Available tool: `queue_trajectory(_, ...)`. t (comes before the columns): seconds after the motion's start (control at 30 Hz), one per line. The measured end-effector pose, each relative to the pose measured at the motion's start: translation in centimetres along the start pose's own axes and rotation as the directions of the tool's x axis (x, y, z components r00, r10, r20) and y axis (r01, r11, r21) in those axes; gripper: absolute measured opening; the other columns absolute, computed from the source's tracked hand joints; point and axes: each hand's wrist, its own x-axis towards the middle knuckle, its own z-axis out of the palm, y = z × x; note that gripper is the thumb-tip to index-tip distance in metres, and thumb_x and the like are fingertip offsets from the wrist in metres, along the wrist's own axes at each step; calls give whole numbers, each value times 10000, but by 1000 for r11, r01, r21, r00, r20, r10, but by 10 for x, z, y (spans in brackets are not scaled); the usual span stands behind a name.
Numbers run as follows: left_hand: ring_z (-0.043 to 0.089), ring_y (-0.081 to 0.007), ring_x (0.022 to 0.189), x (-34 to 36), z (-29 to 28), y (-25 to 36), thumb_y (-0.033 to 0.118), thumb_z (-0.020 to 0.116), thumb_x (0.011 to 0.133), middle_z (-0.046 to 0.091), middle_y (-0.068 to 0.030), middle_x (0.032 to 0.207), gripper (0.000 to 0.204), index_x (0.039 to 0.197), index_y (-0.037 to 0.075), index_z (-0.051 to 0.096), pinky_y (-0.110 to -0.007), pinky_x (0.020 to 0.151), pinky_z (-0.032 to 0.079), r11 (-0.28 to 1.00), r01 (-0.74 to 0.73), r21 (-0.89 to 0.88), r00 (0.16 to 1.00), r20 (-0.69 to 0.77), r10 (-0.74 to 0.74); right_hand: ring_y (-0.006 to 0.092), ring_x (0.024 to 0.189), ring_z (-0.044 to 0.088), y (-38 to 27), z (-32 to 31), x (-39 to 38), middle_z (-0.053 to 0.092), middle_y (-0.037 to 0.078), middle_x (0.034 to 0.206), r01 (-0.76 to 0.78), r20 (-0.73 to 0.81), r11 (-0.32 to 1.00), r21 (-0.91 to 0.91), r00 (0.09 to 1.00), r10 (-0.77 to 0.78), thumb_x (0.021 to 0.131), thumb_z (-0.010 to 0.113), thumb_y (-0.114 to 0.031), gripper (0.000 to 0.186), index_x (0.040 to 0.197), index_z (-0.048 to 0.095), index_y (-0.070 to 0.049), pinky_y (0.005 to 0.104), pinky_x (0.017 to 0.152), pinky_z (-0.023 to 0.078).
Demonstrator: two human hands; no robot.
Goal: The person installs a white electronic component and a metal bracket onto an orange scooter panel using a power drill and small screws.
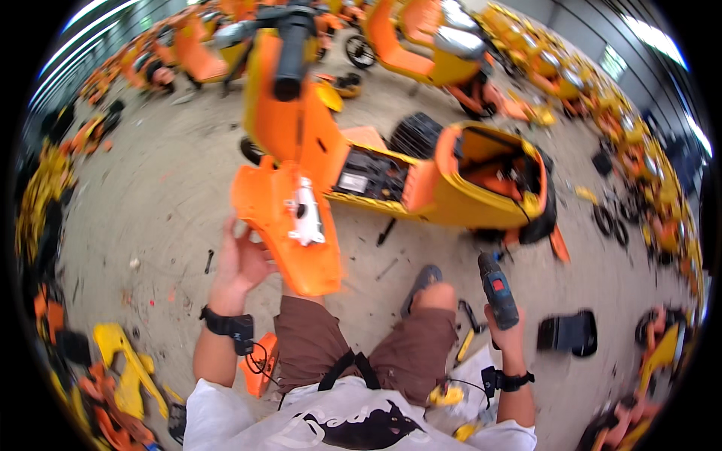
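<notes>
My left hand [247, 258] grips the lower left edge of an orange plastic scooter panel [282, 252], held up in front of my knee. A white fitting [307, 214] sits on the panel's face. In my right hand [510, 340] is a cordless drill [498, 289], its nose toward the scooter. The yellow and orange scooter [459, 207] stands just ahead of me. Its floor compartment [370, 174] is open and shows dark parts inside, and the seat opening [500, 161] has no seat over it. Most of my right fingers are hidden behind the drill.
A black box-like part [568, 333] lies on the floor to the right. Near my right leg is a hammer-like tool [468, 334]. A wrench [209, 261] lies at left, and yellow panels [124, 368] at lower left. Rows of scooters [594, 113] line the back and right. Another person [160, 75] is at far left.
</notes>
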Motion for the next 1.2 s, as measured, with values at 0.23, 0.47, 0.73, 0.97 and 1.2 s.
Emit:
queue_trajectory(0.23, 427, -360, 1329, 12, 7, 36, 599, 648, 831, 461, -179, 1446, 661, 1299, 147, 535, -654, 1017, 370, 951, -146, 271, 981, -82, 174, 402, 912, 668, 141, 81, -171, 696, 231, 941, -788, -79, 603, -124, 613, 786, 751, 711, -321, 411, 1071, 678, -67, 477, 791, 523)
queue_trajectory(0.47, 383, -306, 1352, 27, 25, 58, 506, 727, 798, 395, -140, 1475, 826, 1410, 74, 381, -565, 1098, 313, 937, 45, 346, 999, 1, -48, 366, 991, 633, 176, 157, -323, 669, 200, 1042, -837, -72, 464, -291, 502, 862, 722, 738, -226, 626, 1296, 549, -65, 474, 878, 462)
queue_trajectory(0.73, 387, -294, 1348, 39, 53, -10, 497, 729, 789, 394, -141, 1472, 827, 1384, 29, 398, -526, 1092, 343, 965, -68, 254, 998, 29, 63, 299, 1091, 556, 212, 215, -344, 604, 136, 1128, -698, -119, 428, -574, 588, 800, 692, 775, -262, 795, 1379, 437, -53, 431, 950, 382)
queue_trajectory(0.97, 448, -327, 1299, 18, 36, -16, 582, 683, 802, 491, -148, 1407, 684, 1263, 94, 552, -591, 1034, 370, 974, -120, 193, 985, 143, 93, 288, 1182, 556, 237, 231, -307, 582, 127, 1241, -678, 62, 417, -606, 482, 874, 758, 707, -320, 625, 1299, 491, -94, 440, 971, 429)
queue_trajectory(1.2, 554, -273, 1191, 3, 67, -47, 646, 536, 889, 521, -120, 1353, 720, 1423, 178, 420, -516, 935, 499, 938, -248, 241, 968, 109, 228, 286, 1301, 466, 225, 218, -310, 507, 125, 1399, -590, 178, 364, -720, 350, 920, 898, 567, -323, 491, 1341, 502, -122, 540, 1065, 308)
